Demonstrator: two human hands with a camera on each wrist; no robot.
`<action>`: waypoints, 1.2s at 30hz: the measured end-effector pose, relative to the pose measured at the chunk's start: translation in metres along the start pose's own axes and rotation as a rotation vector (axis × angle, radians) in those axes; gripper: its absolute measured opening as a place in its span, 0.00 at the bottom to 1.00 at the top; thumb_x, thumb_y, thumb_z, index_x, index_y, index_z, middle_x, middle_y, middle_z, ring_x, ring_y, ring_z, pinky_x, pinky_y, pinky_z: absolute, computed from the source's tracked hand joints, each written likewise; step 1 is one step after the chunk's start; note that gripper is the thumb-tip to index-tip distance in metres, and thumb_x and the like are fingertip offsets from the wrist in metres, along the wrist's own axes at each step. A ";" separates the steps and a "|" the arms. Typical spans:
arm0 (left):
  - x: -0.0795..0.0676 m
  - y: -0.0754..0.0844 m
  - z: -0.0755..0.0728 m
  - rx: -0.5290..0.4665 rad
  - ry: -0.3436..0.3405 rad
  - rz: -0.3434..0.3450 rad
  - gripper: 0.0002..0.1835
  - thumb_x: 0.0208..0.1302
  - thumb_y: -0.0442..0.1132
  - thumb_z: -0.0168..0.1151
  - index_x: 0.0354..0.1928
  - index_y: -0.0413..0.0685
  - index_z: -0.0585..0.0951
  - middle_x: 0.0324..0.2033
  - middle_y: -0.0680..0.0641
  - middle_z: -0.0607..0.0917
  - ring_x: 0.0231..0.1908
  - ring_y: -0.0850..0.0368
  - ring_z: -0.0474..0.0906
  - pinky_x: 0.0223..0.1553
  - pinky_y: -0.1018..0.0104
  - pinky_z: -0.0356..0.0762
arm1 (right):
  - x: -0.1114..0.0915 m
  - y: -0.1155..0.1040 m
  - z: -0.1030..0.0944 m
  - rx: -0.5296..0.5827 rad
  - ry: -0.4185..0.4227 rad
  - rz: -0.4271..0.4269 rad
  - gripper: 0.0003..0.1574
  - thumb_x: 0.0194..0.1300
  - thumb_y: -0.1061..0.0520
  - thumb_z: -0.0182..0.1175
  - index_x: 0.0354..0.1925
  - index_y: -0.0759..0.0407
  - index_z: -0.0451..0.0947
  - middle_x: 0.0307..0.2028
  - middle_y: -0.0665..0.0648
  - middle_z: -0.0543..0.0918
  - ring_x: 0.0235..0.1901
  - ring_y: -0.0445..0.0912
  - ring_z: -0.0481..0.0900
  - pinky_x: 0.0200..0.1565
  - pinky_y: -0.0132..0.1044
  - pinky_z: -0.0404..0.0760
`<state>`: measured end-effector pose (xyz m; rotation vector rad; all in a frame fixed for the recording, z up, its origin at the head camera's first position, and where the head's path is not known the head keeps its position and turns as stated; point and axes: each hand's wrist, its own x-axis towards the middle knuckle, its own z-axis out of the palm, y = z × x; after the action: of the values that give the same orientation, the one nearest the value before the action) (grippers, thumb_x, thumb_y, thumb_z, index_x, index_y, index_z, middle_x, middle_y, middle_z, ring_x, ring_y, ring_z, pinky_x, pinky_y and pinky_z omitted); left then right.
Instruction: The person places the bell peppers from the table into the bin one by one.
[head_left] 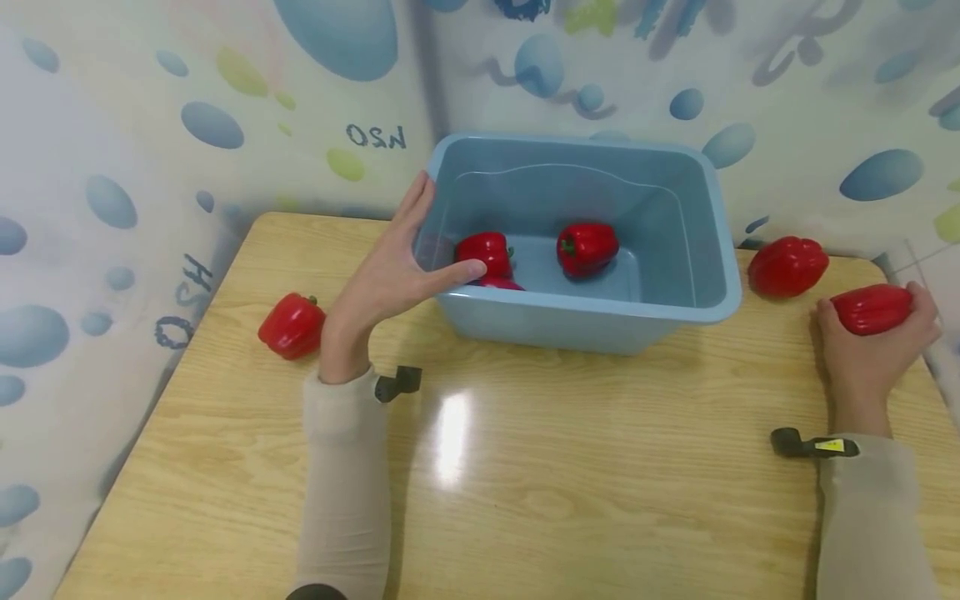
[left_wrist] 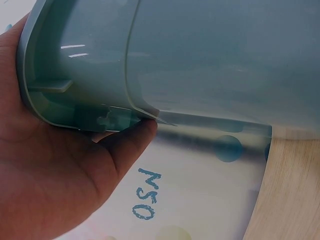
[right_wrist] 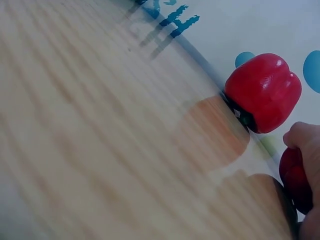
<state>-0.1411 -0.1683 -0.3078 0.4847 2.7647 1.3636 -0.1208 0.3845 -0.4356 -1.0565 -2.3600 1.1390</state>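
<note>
My left hand [head_left: 390, 267] grips the left corner of a light blue plastic bin [head_left: 585, 321], its thumb over the front rim and its fingers along the outer left side. The left wrist view shows this hand [left_wrist: 55, 175] against the bin wall [left_wrist: 215, 60]. Inside lie a red bell pepper [head_left: 486, 250], another bell pepper [head_left: 587, 248] and a partly hidden red thing [head_left: 501, 284] near the thumb. At the far right, my right hand [head_left: 873, 358] holds a red bell pepper [head_left: 872, 309] between thumb and fingers; the right wrist view shows only part of that pepper [right_wrist: 295, 177].
One loose red bell pepper [head_left: 787, 267] sits between the bin and my right hand. Another bell pepper [head_left: 292, 326] lies left of my left forearm. A patterned wall [head_left: 300, 108] borders the wooden table [head_left: 570, 467] at the back and left.
</note>
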 end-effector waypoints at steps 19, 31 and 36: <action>-0.001 0.001 0.000 -0.018 0.008 0.023 0.61 0.53 0.57 0.75 0.80 0.73 0.42 0.80 0.69 0.41 0.79 0.66 0.43 0.75 0.42 0.61 | -0.021 -0.013 -0.013 0.117 -0.066 0.070 0.55 0.65 0.45 0.67 0.73 0.19 0.41 0.76 0.28 0.47 0.78 0.33 0.41 0.77 0.37 0.60; -0.003 0.001 -0.001 -0.016 0.001 0.003 0.60 0.54 0.60 0.74 0.80 0.73 0.42 0.79 0.70 0.40 0.79 0.66 0.42 0.75 0.42 0.62 | -0.038 -0.025 -0.025 0.072 -0.075 -0.041 0.53 0.67 0.50 0.63 0.75 0.21 0.43 0.76 0.28 0.49 0.78 0.34 0.44 0.77 0.39 0.62; -0.002 0.001 0.000 -0.007 0.003 -0.003 0.60 0.53 0.61 0.73 0.80 0.74 0.42 0.79 0.71 0.40 0.79 0.66 0.42 0.75 0.42 0.62 | -0.050 -0.037 -0.035 0.084 -0.052 -0.161 0.51 0.67 0.54 0.63 0.75 0.26 0.46 0.75 0.30 0.53 0.77 0.34 0.47 0.76 0.37 0.63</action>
<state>-0.1389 -0.1686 -0.3069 0.4786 2.7606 1.3744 -0.0856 0.3513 -0.3833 -0.8026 -2.3649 1.2071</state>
